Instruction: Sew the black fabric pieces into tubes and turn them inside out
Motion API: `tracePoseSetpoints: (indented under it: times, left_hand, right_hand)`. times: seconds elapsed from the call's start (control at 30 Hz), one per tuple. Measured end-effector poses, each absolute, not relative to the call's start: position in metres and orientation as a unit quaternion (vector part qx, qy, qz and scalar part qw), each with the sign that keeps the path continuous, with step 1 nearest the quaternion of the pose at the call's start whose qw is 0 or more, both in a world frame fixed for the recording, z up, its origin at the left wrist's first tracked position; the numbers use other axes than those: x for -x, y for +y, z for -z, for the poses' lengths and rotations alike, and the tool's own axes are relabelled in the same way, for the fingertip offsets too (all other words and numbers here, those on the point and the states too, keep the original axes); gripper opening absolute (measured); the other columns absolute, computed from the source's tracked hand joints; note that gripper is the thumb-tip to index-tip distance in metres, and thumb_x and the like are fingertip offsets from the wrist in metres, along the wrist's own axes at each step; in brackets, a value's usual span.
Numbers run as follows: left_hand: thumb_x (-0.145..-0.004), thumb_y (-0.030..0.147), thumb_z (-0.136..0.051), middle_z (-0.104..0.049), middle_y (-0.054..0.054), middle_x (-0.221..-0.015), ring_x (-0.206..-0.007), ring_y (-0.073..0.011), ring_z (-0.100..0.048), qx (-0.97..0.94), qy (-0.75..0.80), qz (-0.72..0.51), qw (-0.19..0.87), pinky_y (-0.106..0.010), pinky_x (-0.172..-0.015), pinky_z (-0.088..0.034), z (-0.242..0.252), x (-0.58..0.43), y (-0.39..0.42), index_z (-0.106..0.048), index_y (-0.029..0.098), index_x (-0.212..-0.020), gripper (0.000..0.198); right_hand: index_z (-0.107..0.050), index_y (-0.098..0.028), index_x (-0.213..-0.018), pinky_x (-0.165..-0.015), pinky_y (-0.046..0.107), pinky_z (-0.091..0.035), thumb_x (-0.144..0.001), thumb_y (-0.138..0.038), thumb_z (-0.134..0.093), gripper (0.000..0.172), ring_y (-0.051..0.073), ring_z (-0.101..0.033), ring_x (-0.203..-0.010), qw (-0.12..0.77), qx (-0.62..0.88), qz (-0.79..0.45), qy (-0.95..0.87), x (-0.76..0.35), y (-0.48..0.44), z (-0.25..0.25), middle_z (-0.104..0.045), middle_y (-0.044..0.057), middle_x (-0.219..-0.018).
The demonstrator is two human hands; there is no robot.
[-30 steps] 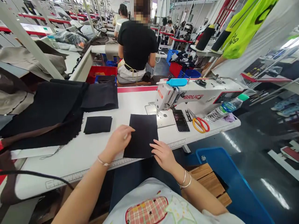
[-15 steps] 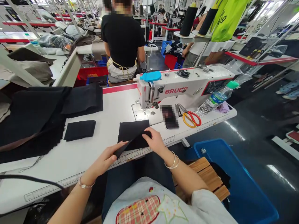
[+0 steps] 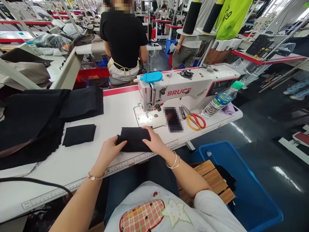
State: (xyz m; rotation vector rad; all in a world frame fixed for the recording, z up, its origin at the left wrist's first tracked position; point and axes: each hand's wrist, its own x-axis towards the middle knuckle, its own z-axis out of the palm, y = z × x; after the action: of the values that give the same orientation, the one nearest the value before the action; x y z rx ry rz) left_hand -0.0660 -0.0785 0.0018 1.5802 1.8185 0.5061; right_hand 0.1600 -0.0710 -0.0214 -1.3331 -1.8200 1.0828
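Here, a folded black cloth piece [image 3: 134, 140] is being held on the white sewing table [image 3: 116, 109] at twelve o'clock, its left end under the left hand [image 3: 109, 151] and its right end under the right hand [image 3: 154, 140]. The hands are being kept apart, both lying open on the cloth, neither clamped. A black cloth square [image 3: 79, 134] is lying at eleven o'clock, while a sewing machine [image 3: 188, 90] and scissors [image 3: 194, 121] are standing at one o'clock.
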Motion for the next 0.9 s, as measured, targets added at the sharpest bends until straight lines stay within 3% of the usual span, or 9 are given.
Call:
tracePoseSetpoints:
  times: [0.1, 0.2, 0.33, 0.53, 0.73, 0.9]
  left_hand:
    - [-0.072, 0.047, -0.057, -0.05, 0.004, -0.056, -0.056, -0.015, -0.044, -0.648, 0.682, -0.16, 0.299, -0.028, -0.055, -0.032, 0.003, 0.067, -0.074, -0.054, 0.021, -0.068, 0.026]
    - [-0.071, 0.044, -0.057, -0.046, 0.004, -0.055, -0.054, -0.0144, -0.042, -0.673, 0.668, -0.15, 0.278, -0.028, -0.053, -0.03, 0.003, 0.067, -0.071, -0.054, 0.021, -0.069, 0.023]
    - [-0.07, 0.045, -0.057, -0.045, 0.004, -0.055, -0.054, -0.0152, -0.044, -0.675, 0.664, -0.154, 0.282, -0.028, -0.053, -0.031, -0.003, 0.07, -0.07, -0.056, 0.022, -0.069, 0.023]
    - [-0.07, 0.045, -0.058, -0.049, 0.003, -0.057, -0.057, -0.0164, -0.048, -0.675, 0.661, -0.153, 0.29, -0.028, -0.053, -0.035, -0.003, 0.087, -0.065, -0.058, 0.022, -0.072, 0.023]
    - [-0.074, 0.042, -0.057, -0.064, -0.002, -0.073, -0.069, -0.0212, -0.059, -0.699, 0.674, -0.111, 0.208, -0.03, -0.061, -0.042, 0.003, 0.092, -0.054, -0.064, 0.022, -0.091, 0.027]
    - [-0.083, 0.037, -0.046, -0.069, -0.01, -0.083, -0.078, -0.027, -0.063, -0.708, 0.681, -0.097, 0.162, -0.033, -0.064, -0.043, 0.009, 0.078, -0.042, -0.064, 0.02, -0.088, 0.025]
  right_hand:
    - [-0.066, -0.024, -0.101, -0.084, 0.032, -0.05, -0.085, -0.012, -0.055, 0.023, 0.016, -0.065, -0.083, 0.302, 0.467, -0.399, -0.729, -0.164, -0.069, 0.017, -0.071, 0.0, -0.102]
    - [-0.071, -0.02, -0.092, -0.09, 0.033, -0.05, -0.086, -0.009, -0.052, 0.022, 0.017, -0.067, -0.093, 0.308, 0.457, -0.336, -0.764, -0.165, -0.059, 0.018, -0.074, 0.003, -0.099]
    - [-0.071, -0.02, -0.104, -0.094, 0.038, -0.051, -0.088, -0.01, -0.048, 0.03, 0.019, -0.066, -0.104, 0.307, 0.451, -0.284, -0.788, -0.168, -0.051, 0.027, -0.073, 0.005, -0.109]
    - [-0.061, -0.018, -0.128, -0.105, 0.04, -0.049, -0.079, 0.001, -0.04, 0.056, 0.019, -0.06, -0.119, 0.304, 0.429, -0.211, -0.824, -0.175, -0.071, 0.04, -0.066, 0.006, -0.127]
    - [-0.065, -0.013, -0.121, -0.092, 0.04, -0.055, -0.087, -0.004, -0.044, 0.041, 0.022, -0.065, -0.105, 0.277, 0.445, -0.116, -0.844, -0.174, -0.084, 0.043, -0.071, 0.012, -0.112]
    - [-0.072, -0.015, -0.101, -0.077, 0.039, -0.053, -0.085, -0.006, -0.051, 0.027, 0.023, -0.062, -0.086, 0.292, 0.475, -0.066, -0.828, -0.159, -0.097, 0.043, -0.07, 0.011, -0.094]
